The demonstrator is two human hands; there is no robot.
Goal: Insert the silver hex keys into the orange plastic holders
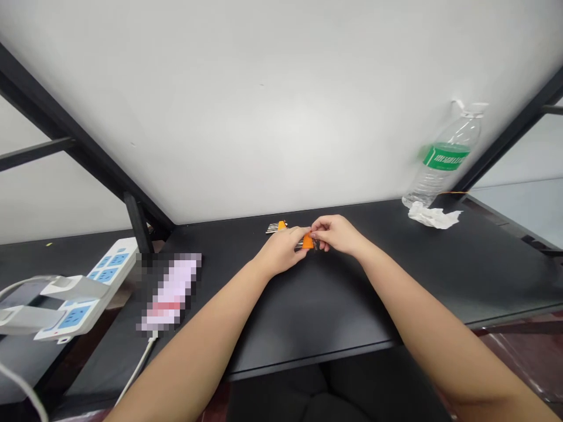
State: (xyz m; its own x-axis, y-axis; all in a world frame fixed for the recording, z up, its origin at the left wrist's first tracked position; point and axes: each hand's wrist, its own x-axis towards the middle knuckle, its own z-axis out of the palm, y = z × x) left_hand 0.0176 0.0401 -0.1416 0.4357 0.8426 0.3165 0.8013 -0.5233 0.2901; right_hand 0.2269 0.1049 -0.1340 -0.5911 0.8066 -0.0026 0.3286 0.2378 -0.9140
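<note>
Both my hands meet over the middle of the black table. My left hand and my right hand are closed together on a small orange piece with thin metal parts, pinched between the fingertips. Just behind my left hand lies a second small orange piece beside a row of thin metal pins on the table top. What exactly the small pieces are I cannot make out.
A clear plastic water bottle with a green label stands at the back right, a crumpled white tissue at its foot. At the left lie a blurred pink phone with a white cable and a white-and-blue power strip with plugs in it. A white wall closes the back.
</note>
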